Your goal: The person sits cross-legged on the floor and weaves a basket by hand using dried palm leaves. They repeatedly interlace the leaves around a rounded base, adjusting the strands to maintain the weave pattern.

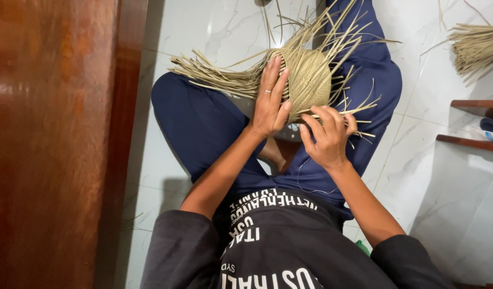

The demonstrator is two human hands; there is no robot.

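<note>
Head view, looking down at a lap: half-woven straw piece (309, 79) in the upper middle of the frame, resting on the crossed legs in dark blue trousers (198, 120), its woven dome-like middle tight and pale, loose strands (214, 77) fanning out toward the upper left and more spraying toward the top and right. Left hand (270, 101) laid flat against the left side of the woven part, fingers straight and close together, pointing up the frame, a ring on one finger, palm pressing the weave rather than gripping it. Right hand (326, 136) just below and right of the woven part, fingers curled and pinched on a few thin strands at its lower edge. Dark printed shirt (268, 251) at the bottom middle. White marble-patterned floor (214, 27) beneath. Reddish wooden panel (48, 144) filling the left side. Separate bundle of straw (476, 45) in the upper right corner, well apart from the hands. Brown wooden shelf edges (471, 123) at the right.
</note>
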